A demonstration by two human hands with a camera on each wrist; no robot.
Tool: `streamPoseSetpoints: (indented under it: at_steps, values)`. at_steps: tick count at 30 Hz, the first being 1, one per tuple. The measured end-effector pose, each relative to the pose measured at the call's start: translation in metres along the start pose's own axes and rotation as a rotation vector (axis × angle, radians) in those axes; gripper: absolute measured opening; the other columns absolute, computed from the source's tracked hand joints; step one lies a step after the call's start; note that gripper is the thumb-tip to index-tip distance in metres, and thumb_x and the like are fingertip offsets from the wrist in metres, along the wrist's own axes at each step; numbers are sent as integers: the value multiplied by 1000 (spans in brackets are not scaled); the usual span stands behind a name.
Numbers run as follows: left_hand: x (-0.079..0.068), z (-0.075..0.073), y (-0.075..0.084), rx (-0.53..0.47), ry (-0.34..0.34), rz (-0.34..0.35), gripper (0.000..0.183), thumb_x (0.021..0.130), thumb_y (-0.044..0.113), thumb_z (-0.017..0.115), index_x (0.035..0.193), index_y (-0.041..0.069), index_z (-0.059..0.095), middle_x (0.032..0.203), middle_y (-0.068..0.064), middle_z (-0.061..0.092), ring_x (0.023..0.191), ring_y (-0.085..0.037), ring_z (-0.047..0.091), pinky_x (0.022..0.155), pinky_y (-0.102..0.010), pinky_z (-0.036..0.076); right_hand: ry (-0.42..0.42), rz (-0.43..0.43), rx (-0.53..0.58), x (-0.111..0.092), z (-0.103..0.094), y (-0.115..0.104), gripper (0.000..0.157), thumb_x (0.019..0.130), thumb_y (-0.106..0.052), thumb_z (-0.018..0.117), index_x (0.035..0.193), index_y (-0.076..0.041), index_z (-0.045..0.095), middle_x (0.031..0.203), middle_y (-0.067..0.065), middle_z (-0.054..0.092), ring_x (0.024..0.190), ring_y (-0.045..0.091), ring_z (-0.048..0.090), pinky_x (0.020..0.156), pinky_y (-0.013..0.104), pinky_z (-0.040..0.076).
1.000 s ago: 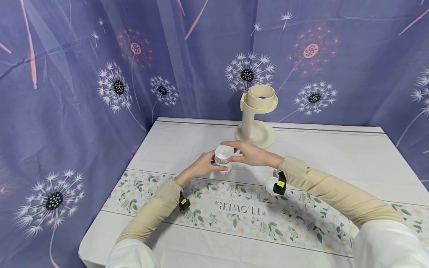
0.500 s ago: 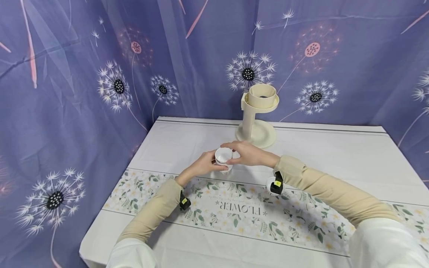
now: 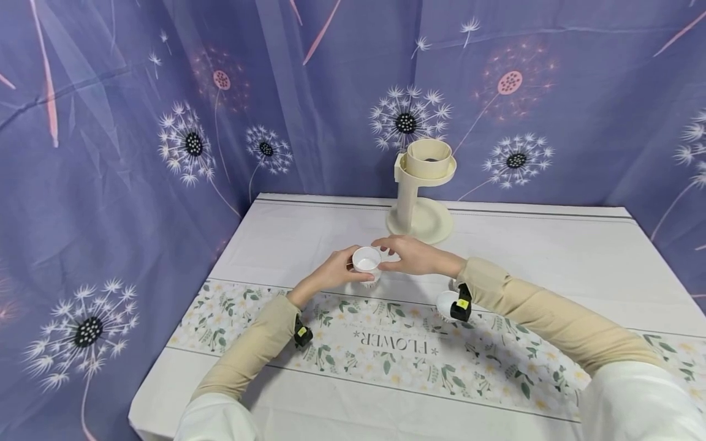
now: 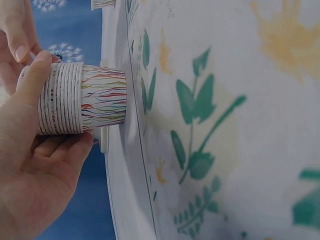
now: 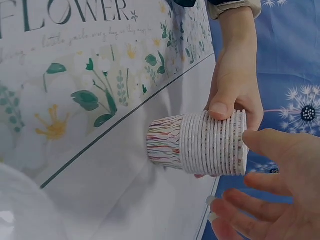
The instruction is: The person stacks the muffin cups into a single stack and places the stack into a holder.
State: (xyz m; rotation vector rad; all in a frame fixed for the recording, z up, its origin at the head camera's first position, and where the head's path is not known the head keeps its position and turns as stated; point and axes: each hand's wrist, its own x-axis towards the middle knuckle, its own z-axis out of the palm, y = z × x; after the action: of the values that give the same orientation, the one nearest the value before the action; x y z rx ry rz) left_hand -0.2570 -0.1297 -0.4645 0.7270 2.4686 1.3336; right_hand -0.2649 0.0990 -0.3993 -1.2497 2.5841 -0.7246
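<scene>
A nested stack of white paper cups [image 3: 367, 260] with thin coloured wavy stripes stands upright over the table in the head view. My left hand [image 3: 333, 269] grips the stack from the side, thumb and fingers curled round its several rims [image 4: 60, 100]. At the top rim, my right hand [image 3: 413, 254] has its fingers spread and relaxed around nothing. In the right wrist view its thumb [image 5: 265, 142] is at the edge of the stack [image 5: 200, 142], and I cannot tell whether they touch. The stack's base is partly hidden by my left hand in the head view.
A cream stand [image 3: 407, 202] with a ring and a cup-like holder stands behind the hands on a round base. Another white cup [image 3: 445, 303] sits below my right wrist, partly covered by the wrist camera. A floral cloth [image 3: 331, 392] covers the table, with a purple curtain [image 3: 342, 110] behind.
A cup in my right hand went down into the top of the stack. My right fingers have since let go and drawn slightly right. The left hand still grips the stack.
</scene>
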Motion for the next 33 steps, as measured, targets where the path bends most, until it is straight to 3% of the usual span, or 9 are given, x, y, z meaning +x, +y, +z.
streamPoseSetpoints:
  at_steps: [9, 16, 24, 33]
  values:
    - [1, 0, -4, 4, 1, -23, 67, 83, 28, 77, 137, 8, 44, 125, -11, 60, 117, -24, 60, 99, -30, 53, 39, -14, 24, -9, 2, 10, 42, 92, -15, 63, 129, 4, 56, 114, 18, 67, 101, 30, 66, 90, 46, 56]
    - [3, 0, -3, 10, 21, 0, 68, 81, 24, 79, 137, 14, 43, 124, -13, 60, 117, -25, 61, 99, -33, 53, 75, -35, 43, -16, 0, 16, 31, 93, -10, 60, 120, 5, 62, 99, 13, 72, 91, 25, 68, 81, 38, 60]
    - [2, 1, -2, -1, 7, 10, 65, 81, 22, 79, 137, 17, 46, 122, -11, 61, 116, -25, 61, 98, -36, 53, 122, -67, 66, -27, -2, 27, 20, 94, -5, 57, 110, -1, 70, 100, 12, 72, 86, 18, 68, 74, 26, 59]
    - [2, 2, -1, 21, 14, 13, 65, 81, 26, 79, 136, 18, 46, 120, -10, 62, 115, -24, 62, 96, -33, 54, 180, -54, 85, -37, -6, 29, 19, 93, -3, 59, 108, -3, 71, 97, 7, 73, 86, 17, 67, 73, 27, 58]
